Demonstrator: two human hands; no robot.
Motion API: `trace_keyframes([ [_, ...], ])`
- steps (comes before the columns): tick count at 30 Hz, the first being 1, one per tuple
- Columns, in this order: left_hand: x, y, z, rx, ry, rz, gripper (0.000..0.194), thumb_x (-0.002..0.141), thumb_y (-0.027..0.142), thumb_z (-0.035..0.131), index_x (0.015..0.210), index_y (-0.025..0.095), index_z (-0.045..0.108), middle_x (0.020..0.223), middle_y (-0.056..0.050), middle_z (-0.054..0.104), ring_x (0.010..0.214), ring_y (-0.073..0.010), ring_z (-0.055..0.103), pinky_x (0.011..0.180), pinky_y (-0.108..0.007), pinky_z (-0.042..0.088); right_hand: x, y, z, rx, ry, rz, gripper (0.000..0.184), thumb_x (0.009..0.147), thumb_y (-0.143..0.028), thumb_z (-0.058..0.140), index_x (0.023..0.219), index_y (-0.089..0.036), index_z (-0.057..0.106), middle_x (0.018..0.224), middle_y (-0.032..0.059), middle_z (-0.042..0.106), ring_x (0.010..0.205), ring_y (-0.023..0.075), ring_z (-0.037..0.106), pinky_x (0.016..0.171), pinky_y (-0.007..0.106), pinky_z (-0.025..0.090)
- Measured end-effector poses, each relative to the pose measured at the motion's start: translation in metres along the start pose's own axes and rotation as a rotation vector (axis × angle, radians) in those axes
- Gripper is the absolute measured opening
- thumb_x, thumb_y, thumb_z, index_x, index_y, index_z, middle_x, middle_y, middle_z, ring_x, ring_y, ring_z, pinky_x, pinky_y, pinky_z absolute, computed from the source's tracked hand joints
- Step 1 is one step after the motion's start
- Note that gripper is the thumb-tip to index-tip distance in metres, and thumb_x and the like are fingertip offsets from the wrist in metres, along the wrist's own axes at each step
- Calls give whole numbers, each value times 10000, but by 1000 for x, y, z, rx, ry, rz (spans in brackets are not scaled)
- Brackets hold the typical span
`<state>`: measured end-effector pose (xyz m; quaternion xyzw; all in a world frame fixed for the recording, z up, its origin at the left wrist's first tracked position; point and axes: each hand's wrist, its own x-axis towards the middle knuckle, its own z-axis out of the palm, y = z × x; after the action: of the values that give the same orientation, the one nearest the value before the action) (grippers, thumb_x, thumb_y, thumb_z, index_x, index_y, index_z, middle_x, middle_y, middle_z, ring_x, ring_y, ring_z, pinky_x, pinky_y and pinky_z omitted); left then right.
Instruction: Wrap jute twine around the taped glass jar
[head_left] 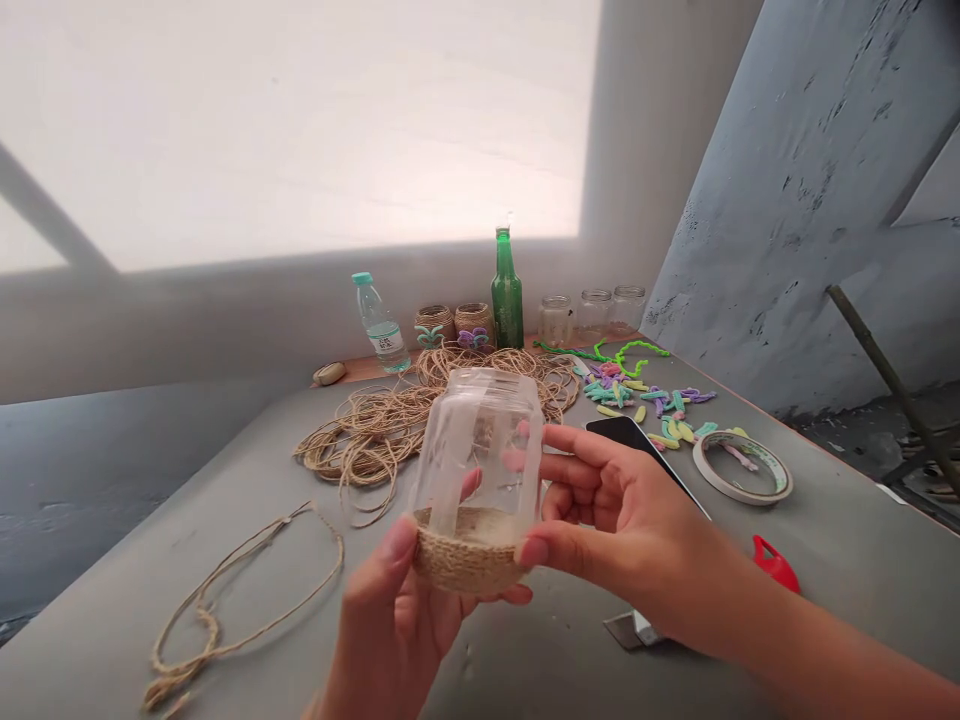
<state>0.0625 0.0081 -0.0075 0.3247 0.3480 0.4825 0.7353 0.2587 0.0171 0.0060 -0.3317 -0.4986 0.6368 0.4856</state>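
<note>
I have a glass jar [477,450] lifted above the desk [480,660] in both hands, its threaded neck up and leaning slightly, with a tight band of coiled jute twine [466,560] around its lower end. My left hand [397,630] sits below and beside the band, its thumb [397,540] pressed against the coils. My right hand [622,520] comes in from the side, with its thumb [534,552] on the far end of the band and its fingers [570,445] curled around the glass. Neither hand is released; both are closed on the jar. Pinching the band between both thumbs seems the sound way to hold it, since even pressure should keep the coils snug and touching one another. Behind the jar lies a loose heap of jute twine [367,440], with a separate length of twine [225,610] at the left of the desk. Near my right hand are a black phone [630,440], a roll of tape [739,497] and pastel pipe-cleaner pieces [645,400]. Along the back stand a green glass bottle [507,300], a water bottle [381,325], two twine-wrapped jars [454,322] and three bare glass jars [600,312].
</note>
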Motion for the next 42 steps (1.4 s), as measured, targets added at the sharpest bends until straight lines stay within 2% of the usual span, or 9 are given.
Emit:
trace_keyframes([
  [3,0,-6,-2,178,43,139,626,802,613,821,1312,264,720,1226,-107,843,1214,-387,733,1002,-466,584,-1,6,-5,-73,121,-1,816,760,-261,984,1481,-296,605,1379,78,715,752,97,585,727,253,564],
  [6,2,-11,-5,251,42,141,853,731,473,946,1462,256,564,1239,-129,840,1216,-377,749,1083,-490,553,-2,9,-6,-191,122,-9,866,783,-304,969,1535,-318,540,1400,83,707,783,110,618,797,295,589],
  [12,7,-11,-13,207,159,144,723,833,507,861,1436,236,567,1208,-120,856,1256,-355,736,1151,-511,493,-5,8,-4,-532,210,-115,674,850,-399,902,1415,-352,537,1335,49,725,843,163,686,889,391,599],
  [17,11,-7,-12,103,217,106,550,854,476,850,1311,245,649,1078,-89,882,1145,-343,791,1026,-483,594,-7,1,-3,-687,129,-244,33,991,-313,724,986,-281,718,944,0,749,871,190,668,810,329,546],
  [21,13,-7,-10,64,208,103,507,858,456,849,1284,247,670,1039,-90,882,1142,-337,791,922,-436,644,-8,-3,-1,-702,97,-265,41,999,-279,704,967,-257,715,952,7,737,838,179,647,753,309,525],
  [26,11,-5,-6,91,198,132,442,820,459,881,1165,236,719,982,-66,881,1134,-340,791,1063,-483,583,-11,-5,-1,-691,57,-253,55,1016,-268,678,964,-255,690,945,2,707,835,170,622,702,291,506],
  [35,4,-4,-4,81,221,109,550,853,465,828,1316,207,685,964,-91,863,1037,-330,789,955,-447,604,-8,-3,-2,-754,70,-270,58,1030,-278,666,989,-245,689,917,-7,680,843,171,596,742,315,490],
  [39,-1,-2,-4,22,117,38,386,921,483,718,1204,225,768,1011,-96,846,892,-288,771,867,-415,630,-7,-4,-3,-743,66,-278,47,1022,-256,677,980,-246,695,926,-20,694,873,162,614,800,306,496],
  [42,-2,0,-7,-5,8,10,401,948,506,646,1159,203,801,1000,-110,831,854,-284,748,847,-416,635,-6,-4,-3,-725,68,-300,46,1003,-229,700,961,-247,705,927,-33,709,897,149,635,824,285,494],
])
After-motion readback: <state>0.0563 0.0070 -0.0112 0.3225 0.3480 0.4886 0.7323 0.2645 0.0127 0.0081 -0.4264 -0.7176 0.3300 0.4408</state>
